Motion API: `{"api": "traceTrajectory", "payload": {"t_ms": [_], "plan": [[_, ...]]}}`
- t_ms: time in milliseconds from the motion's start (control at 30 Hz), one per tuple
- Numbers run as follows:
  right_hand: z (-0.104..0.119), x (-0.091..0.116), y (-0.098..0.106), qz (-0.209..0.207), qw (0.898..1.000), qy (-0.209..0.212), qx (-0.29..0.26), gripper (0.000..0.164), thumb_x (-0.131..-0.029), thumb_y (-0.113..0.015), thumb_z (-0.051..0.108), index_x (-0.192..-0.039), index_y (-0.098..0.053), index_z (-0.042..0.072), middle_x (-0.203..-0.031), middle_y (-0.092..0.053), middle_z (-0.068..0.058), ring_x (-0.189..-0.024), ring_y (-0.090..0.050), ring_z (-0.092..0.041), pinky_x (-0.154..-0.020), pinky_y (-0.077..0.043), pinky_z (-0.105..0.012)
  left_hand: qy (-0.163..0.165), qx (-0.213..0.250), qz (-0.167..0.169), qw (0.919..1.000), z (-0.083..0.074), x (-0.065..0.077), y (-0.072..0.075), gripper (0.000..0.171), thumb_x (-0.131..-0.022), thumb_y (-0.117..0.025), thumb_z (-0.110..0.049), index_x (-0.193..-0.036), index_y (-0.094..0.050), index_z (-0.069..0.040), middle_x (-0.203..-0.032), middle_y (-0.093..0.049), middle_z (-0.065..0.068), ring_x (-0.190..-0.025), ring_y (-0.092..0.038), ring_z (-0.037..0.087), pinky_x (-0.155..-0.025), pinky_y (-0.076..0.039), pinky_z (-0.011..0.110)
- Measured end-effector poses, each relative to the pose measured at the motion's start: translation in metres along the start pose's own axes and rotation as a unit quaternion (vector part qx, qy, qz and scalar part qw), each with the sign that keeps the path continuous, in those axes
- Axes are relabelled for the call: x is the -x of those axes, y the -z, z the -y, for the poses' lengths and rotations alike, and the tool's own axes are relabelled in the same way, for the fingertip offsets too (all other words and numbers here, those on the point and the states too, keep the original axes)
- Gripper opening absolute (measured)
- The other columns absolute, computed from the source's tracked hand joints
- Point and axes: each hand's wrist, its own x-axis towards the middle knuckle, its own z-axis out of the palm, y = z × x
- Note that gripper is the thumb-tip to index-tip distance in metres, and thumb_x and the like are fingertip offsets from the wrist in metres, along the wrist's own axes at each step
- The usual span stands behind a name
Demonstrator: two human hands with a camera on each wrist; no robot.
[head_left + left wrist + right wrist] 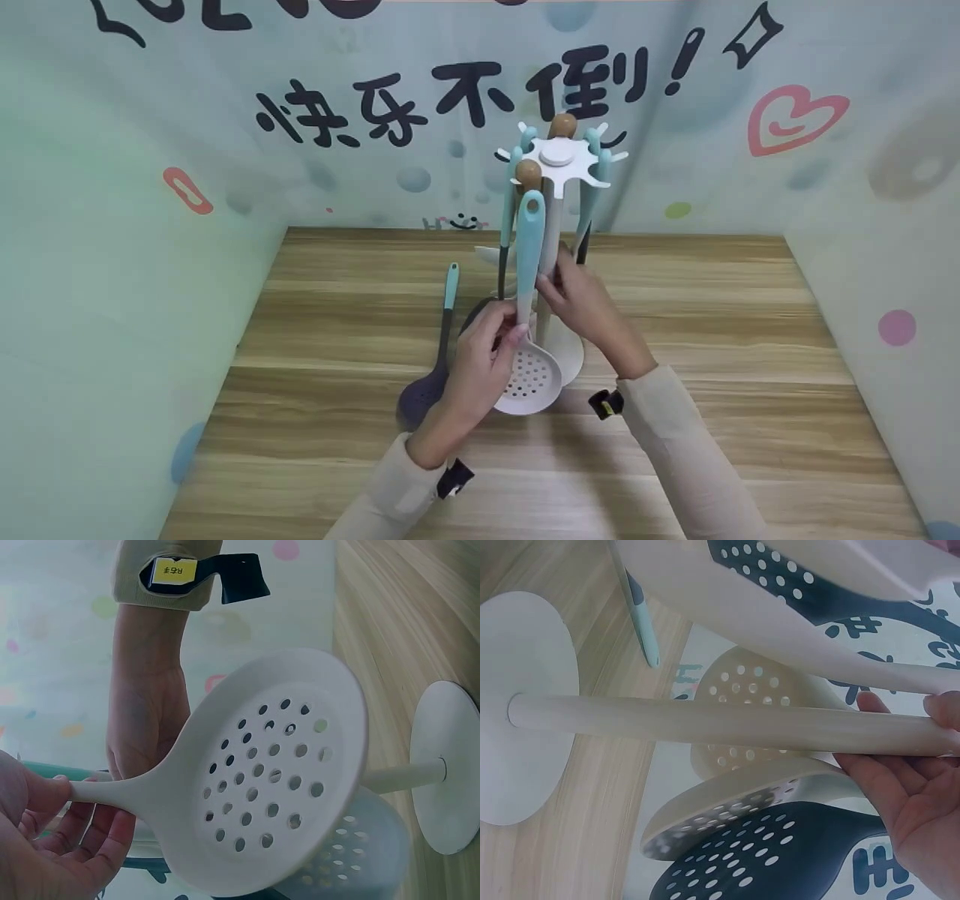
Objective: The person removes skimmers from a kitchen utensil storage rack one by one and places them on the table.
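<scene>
A white skimmer (531,401) with a perforated round head and a turquoise handle hangs head down at the front of a white utensil stand (556,169). My left hand (480,364) pinches its neck between thumb and fingers, just above the head. In the left wrist view the skimmer's head (341,697) faces the camera. My right hand (585,304) grips the stand's pole, thumb on one side and fingers on the other. The right wrist view shows this pole (667,720) rising from a round white base (525,780).
Other utensils hang around the stand, among them a dark slotted turner (780,574), a dark skimmer (742,855) and a beige perforated one (735,675). On the wooden table (337,465), a dark round-headed utensil with a turquoise handle (451,285) lies left of the stand. Printed cloth borders the table.
</scene>
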Motion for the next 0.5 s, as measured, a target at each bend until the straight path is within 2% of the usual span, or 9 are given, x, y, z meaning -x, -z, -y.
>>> {"api": "traceTrajectory", "payload": {"t_ms": [200,500], "plan": [[-0.0006,-0.0005,-0.0005,0.0,1.0,-0.004,0.003,0.027,-0.096,-0.05,0.021,-0.109,-0.048,-0.001,-0.073,-0.052,-0.006,-0.064,-0.052,-0.019,-0.057,-0.043,-0.031,0.003,0.008,-0.007,0.9999,0.0023,0.0018,0.0031,0.015,-0.095,-0.051,-0.012,-0.105,-0.056,-0.001,-0.094,-0.06,0.008,-0.084,-0.058,0.013,-0.074,-0.05,0.025],[0.0002,0.0003,-0.0001,-0.008,1.0,0.005,0.008,0.025,-0.095,-0.051,0.02,-0.107,-0.049,-0.001,-0.072,-0.052,-0.006,-0.064,-0.052,-0.021,-0.056,-0.042,-0.031,0.018,0.03,0.0,0.9994,0.0038,0.0064,0.0093,0.017,-0.095,-0.051,-0.01,-0.107,-0.055,0.002,-0.097,-0.06,0.01,-0.088,-0.06,0.017,-0.079,-0.051,0.026]]}}
